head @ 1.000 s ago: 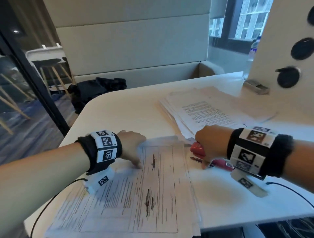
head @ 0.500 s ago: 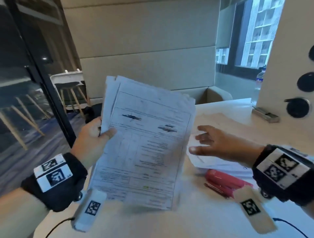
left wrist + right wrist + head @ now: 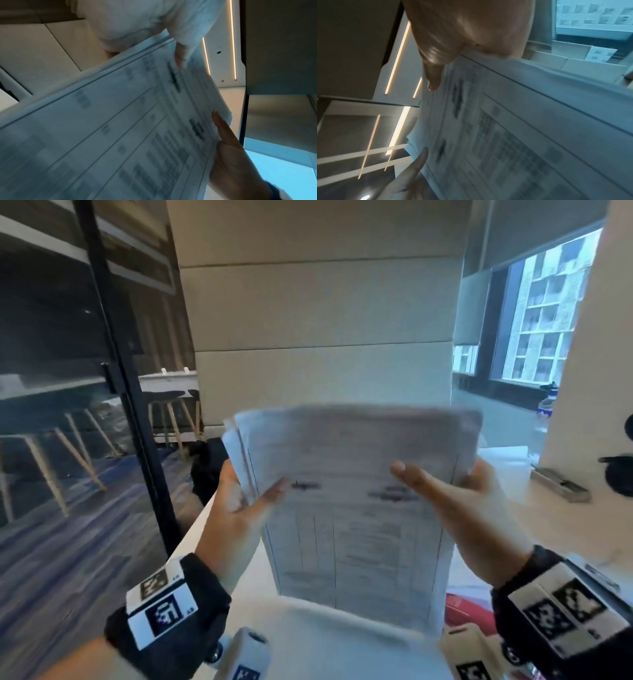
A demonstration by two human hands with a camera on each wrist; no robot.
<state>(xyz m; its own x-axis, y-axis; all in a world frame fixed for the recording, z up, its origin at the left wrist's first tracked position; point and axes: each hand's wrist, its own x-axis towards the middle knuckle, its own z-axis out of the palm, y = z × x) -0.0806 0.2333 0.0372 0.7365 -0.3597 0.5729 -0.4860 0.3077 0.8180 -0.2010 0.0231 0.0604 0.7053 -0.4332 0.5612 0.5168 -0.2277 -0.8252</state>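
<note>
A stack of printed papers (image 3: 356, 542) stands upright over the white table (image 3: 308, 645), blurred by motion. My left hand (image 3: 236, 508) grips its left edge, with the thumb across the front sheet. At the right edge my right hand (image 3: 469, 508) holds on too, thumb in front and fingers behind. In the left wrist view the papers (image 3: 120, 135) fill the frame, with the left hand (image 3: 180, 58) above and the right hand (image 3: 226, 148) below. The right wrist view shows the papers (image 3: 522, 135), the right hand (image 3: 462, 33) close up and the left hand (image 3: 414, 169).
A red stapler (image 3: 462, 607) lies on the table behind my right wrist. A metal holder (image 3: 561, 486) and a water bottle (image 3: 548, 405) stand at the far right. A black bag (image 3: 209, 470) sits on the bench. A black-framed glass door (image 3: 137, 422) is on the left.
The papers lay on the table with my right hand on the stapler. My left hand lifted the stack, and now my right hand has taken hold of its right edge.
</note>
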